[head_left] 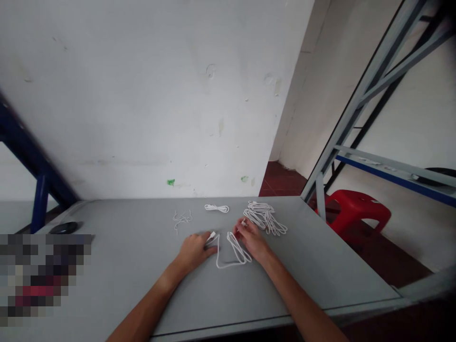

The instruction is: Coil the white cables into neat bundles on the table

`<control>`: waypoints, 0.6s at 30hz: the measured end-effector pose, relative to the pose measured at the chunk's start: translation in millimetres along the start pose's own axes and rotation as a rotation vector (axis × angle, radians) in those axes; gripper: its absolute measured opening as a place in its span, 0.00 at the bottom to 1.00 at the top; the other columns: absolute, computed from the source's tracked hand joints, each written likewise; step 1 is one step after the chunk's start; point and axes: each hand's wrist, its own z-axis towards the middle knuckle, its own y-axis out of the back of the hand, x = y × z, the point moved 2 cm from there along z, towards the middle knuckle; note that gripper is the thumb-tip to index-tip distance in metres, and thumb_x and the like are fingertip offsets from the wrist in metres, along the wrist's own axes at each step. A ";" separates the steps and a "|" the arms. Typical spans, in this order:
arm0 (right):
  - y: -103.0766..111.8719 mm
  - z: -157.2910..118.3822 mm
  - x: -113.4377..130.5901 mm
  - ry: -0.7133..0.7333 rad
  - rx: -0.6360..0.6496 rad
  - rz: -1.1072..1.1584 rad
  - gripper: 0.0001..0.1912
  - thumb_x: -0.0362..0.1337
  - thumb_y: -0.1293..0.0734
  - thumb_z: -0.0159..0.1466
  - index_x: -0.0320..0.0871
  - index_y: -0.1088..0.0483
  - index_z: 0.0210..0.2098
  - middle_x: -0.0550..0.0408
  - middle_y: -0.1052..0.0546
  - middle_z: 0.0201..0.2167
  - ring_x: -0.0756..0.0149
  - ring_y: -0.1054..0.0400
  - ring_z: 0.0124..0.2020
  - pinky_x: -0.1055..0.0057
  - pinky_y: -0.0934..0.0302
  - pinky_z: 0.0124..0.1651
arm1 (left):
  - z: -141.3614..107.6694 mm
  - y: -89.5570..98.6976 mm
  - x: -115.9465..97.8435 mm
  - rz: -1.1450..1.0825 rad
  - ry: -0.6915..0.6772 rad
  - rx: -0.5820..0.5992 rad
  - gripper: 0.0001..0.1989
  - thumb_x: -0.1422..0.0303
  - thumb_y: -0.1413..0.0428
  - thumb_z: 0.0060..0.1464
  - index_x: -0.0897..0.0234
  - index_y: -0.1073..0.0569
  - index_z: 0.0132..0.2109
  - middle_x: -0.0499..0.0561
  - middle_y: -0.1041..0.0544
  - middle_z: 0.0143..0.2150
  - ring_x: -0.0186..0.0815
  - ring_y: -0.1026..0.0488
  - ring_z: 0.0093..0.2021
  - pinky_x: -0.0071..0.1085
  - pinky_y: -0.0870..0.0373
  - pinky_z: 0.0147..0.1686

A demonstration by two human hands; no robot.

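A white cable (232, 265) lies partly uncoiled on the grey table between my hands. My left hand (195, 251) holds one end of it, with a white connector sticking up beside the index finger and the thumb stretched toward the cable. My right hand (250, 236) has its fingers closed on the other end, where a small white plug shows at the fingertips. Just beyond my right hand lies a pile of coiled white cables (265, 217). One small bundled white cable (216, 208) rests farther back, and thin white ties (182, 218) are scattered to its left.
The grey table (124, 266) meets a white wall at the back. A dark object (64, 228) sits at the left edge, near a pixelated area. To the right are a metal frame (356, 102) and a red stool (356, 211).
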 end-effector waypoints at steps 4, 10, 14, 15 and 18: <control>3.1 0.7 -5.8 -0.034 -0.001 0.016 0.16 0.47 0.24 0.48 0.44 0.29 0.25 0.58 0.25 0.21 0.65 0.31 0.25 0.67 0.35 0.33 | -2.6 -1.1 -1.0 -0.012 -0.035 -0.023 0.13 0.55 0.48 0.59 0.57 0.24 0.42 0.55 0.20 0.32 0.44 0.23 0.34 0.30 0.40 0.32; 2.8 -0.8 -4.7 -0.071 0.024 0.065 0.15 0.49 0.26 0.53 0.43 0.25 0.24 0.54 0.22 0.24 0.60 0.27 0.29 0.61 0.31 0.39 | -2.1 5.0 -5.4 -0.209 -0.015 -0.052 0.17 0.56 0.52 0.62 0.60 0.25 0.35 0.51 0.24 0.27 0.37 0.29 0.28 0.28 0.43 0.29; -0.9 -1.1 -6.9 -0.079 0.072 0.054 0.17 0.47 0.25 0.51 0.43 0.23 0.34 0.57 0.23 0.25 0.63 0.27 0.29 0.63 0.32 0.40 | 3.4 8.2 -3.7 -0.607 0.027 -0.043 0.25 0.51 0.56 0.62 0.64 0.25 0.32 0.48 0.27 0.27 0.35 0.34 0.28 0.28 0.41 0.29; -2.1 -1.5 -7.7 -0.082 0.087 0.036 0.18 0.46 0.25 0.51 0.43 0.23 0.38 0.58 0.23 0.26 0.64 0.28 0.29 0.64 0.32 0.39 | 4.6 7.8 -2.6 -0.699 0.068 -0.026 0.26 0.49 0.56 0.61 0.65 0.25 0.33 0.48 0.28 0.26 0.34 0.35 0.27 0.27 0.41 0.28; -5.5 -3.1 -9.1 -0.079 0.114 -0.046 0.18 0.43 0.25 0.51 0.43 0.23 0.41 0.58 0.23 0.28 0.68 0.30 0.28 0.70 0.36 0.34 | 5.5 6.4 -0.7 -0.883 0.214 0.024 0.32 0.44 0.57 0.59 0.68 0.23 0.37 0.45 0.33 0.21 0.32 0.40 0.23 0.27 0.45 0.24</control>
